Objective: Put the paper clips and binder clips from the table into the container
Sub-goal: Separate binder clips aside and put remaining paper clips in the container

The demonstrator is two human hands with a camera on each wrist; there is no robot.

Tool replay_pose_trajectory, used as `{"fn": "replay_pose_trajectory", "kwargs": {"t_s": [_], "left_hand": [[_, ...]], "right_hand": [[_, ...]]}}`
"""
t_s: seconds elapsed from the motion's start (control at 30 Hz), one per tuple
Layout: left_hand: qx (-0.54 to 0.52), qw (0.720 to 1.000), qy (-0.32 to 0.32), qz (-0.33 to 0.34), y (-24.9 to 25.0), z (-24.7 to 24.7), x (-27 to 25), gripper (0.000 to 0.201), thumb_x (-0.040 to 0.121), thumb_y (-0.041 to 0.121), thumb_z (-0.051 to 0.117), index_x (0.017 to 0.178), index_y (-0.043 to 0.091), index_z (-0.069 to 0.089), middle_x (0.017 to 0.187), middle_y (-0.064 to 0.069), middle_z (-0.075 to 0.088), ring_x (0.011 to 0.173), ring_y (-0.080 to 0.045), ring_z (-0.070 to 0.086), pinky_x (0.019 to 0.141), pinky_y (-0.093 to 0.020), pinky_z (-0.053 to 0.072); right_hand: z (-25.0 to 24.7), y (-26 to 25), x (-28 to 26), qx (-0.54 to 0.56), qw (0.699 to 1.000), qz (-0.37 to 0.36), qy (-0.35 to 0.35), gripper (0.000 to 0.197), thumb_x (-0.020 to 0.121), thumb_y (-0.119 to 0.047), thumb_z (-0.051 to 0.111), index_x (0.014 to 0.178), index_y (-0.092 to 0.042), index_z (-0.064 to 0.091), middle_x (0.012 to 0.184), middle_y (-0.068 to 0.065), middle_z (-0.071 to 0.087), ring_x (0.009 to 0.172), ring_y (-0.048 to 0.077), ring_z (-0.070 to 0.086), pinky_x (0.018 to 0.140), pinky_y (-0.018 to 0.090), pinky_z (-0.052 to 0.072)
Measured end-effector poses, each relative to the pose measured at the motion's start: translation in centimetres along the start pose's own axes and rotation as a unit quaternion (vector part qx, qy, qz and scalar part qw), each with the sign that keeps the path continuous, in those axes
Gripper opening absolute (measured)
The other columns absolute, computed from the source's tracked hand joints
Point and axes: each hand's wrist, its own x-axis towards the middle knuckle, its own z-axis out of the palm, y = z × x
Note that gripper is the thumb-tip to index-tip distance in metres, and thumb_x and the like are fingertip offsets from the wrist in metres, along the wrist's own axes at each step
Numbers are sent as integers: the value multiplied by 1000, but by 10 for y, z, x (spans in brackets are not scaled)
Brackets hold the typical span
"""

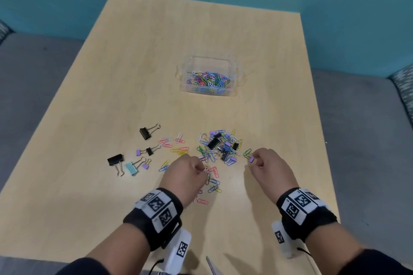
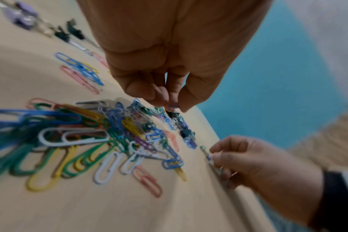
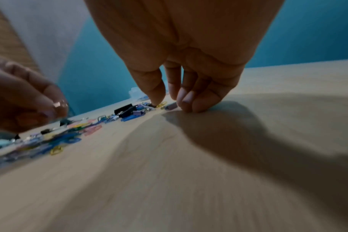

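Note:
A clear plastic container (image 1: 232, 94) with several coloured paper clips inside stands mid-table. Nearer me lies a mixed pile of paper clips and binder clips (image 1: 220, 146), also seen close up as the pile (image 2: 101, 135). My left hand (image 1: 203, 169) hovers over loose paper clips just left of the pile, fingertips (image 2: 149, 94) pinched on a small pale clip (image 2: 173, 105). My right hand (image 1: 254, 162) is low on the table at the pile's right edge. Its thumb and fingers (image 3: 186, 102) pinch a small purple binder clip (image 1: 251, 159), the same clip (image 3: 171, 107) still touching the wood.
More binder clips lie left of the pile: a black one (image 1: 146, 133), another black one (image 1: 116, 159), a light blue one (image 1: 131, 168) and small purple ones (image 1: 145, 165). The wooden table (image 1: 257, 40) is ringed by grey cushions (image 1: 33, 78) and a teal wall.

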Motion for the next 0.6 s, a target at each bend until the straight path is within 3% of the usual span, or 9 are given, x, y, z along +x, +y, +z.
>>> {"fn": "replay_pose_trajectory", "kwargs": {"t_s": [0.1,0.2,0.33,0.4,0.43,0.5,0.57,0.6], "left_hand": [[-153,986,6,-57,-3,-15,-9,10,76,24,69,67,21,66,64,9,63,56,-5,54,55,-21,40],[-280,955,-1,-99,-14,-29,-14,12,76,18,73,66,18,67,61,6,64,52,-8,51,55,-24,43],[-345,927,25,-142,-38,-42,-15,5,80,7,68,77,9,67,67,-12,66,57,-17,55,55,-29,44],[-351,923,41,-154,-52,-46,-18,3,80,6,68,81,8,66,67,-14,66,56,-18,55,54,-29,43],[-347,923,51,-157,-58,-48,-19,3,80,8,68,81,11,66,66,-12,65,55,-17,55,55,-29,42],[-255,952,79,-149,-74,-55,-22,2,79,17,66,79,19,66,65,-1,65,57,-16,55,59,-28,43],[-57,986,99,-119,-87,-60,-28,6,82,20,61,81,24,64,74,6,64,69,-16,58,65,-29,42],[24,989,106,-98,-93,-62,-31,7,83,20,59,82,25,64,79,6,62,74,-18,57,66,-29,40]], "right_hand": [[3,-11,9,-70,997,-12,-8,7,89,-28,55,86,-22,53,88,-4,48,68,19,51,62,34,46],[1,-20,14,-92,995,-14,-31,8,88,-21,52,82,-15,51,87,0,48,68,22,51,62,35,46],[-5,-23,13,-140,988,-35,-60,7,82,-17,50,78,-15,44,84,2,49,71,24,49,60,34,40],[-10,-19,15,-137,989,-24,-55,6,81,-18,50,78,-15,46,82,2,51,70,25,50,60,34,41],[-13,-16,17,-125,991,-9,-52,5,81,-17,50,77,-15,47,80,1,52,70,25,51,59,33,40],[-17,-11,20,-83,995,29,-41,4,80,-16,51,77,-17,50,75,2,56,68,24,53,57,32,41],[-21,-7,24,-27,998,58,-17,6,81,-14,52,76,-18,54,70,1,59,65,22,55,56,30,42],[-22,-6,26,0,998,68,-5,8,82,-14,53,76,-18,56,68,0,60,64,20,55,54,28,41]]}}
